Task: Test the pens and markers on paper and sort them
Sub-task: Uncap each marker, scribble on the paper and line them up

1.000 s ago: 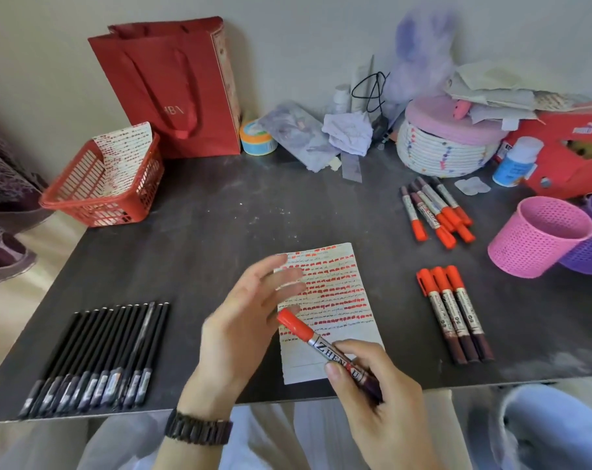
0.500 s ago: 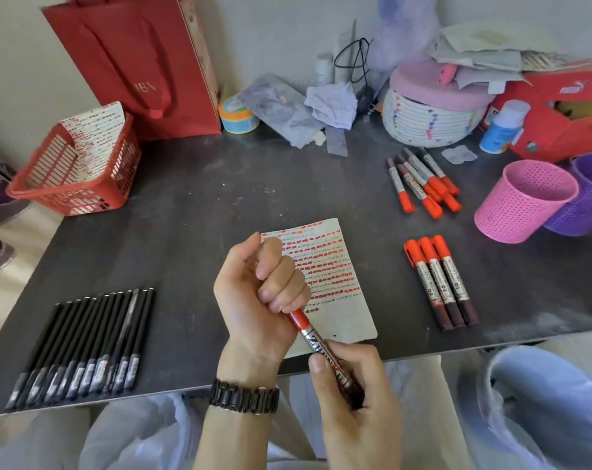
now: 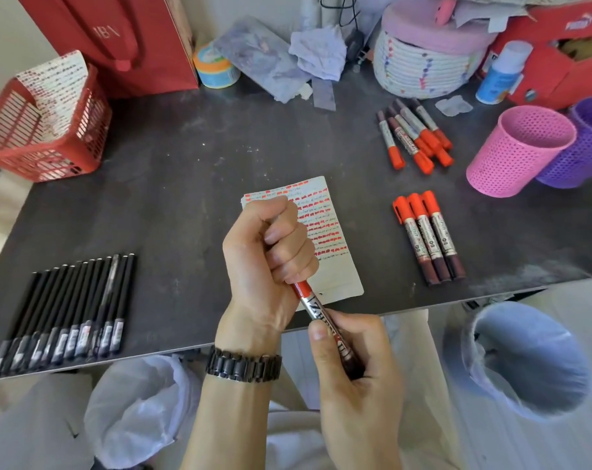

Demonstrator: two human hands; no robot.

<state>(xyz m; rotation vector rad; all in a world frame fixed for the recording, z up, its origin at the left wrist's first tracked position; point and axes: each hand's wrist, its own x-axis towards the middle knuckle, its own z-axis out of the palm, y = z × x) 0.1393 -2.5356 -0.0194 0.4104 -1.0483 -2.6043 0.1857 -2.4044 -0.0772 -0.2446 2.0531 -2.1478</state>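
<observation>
Crowding the far edge of the dark grey table point(image 3: 172, 171) were a red paper bag point(image 3: 118, 39), a white woven basket with a pink lid point(image 3: 423, 66) and loose crumpled papers. A red plastic mesh basket point(image 3: 43, 137) sat at the far left corner with a marked sheet standing in it. At the right edge stood a pink perforated cup point(image 3: 518, 154) with a purple perforated cup point(image 3: 586, 147) touching it. Near them lay a loose heap of orange-capped markers point(image 3: 413, 137). Closer to the near edge, three more orange-capped markers point(image 3: 428, 239) lay side by side, touching, with their caps toward the far edge. A close-packed row of slim black pens point(image 3: 67, 310) lay by the near left corner. A white paper card point(image 3: 335, 266) covered in rows of orange dashes lay at the middle of the near edge, its left part hidden behind the left hand point(image 3: 270, 252).

That left hand, with a dark link watch point(image 3: 243, 366) on its wrist, was clenched in a fist round the cap end of a silver-barrelled marker with an orange cap point(image 3: 313, 305). The fist covered most of the cap, so whether it had loosened could not be told. The right hand point(image 3: 355, 378) grasped the dark lower end, thumb laid along the barrel. The marker was held above the table's near edge, in front of the card. Its long axis slanted from the right hand toward the far edge and slightly left, cap end leading.
</observation>
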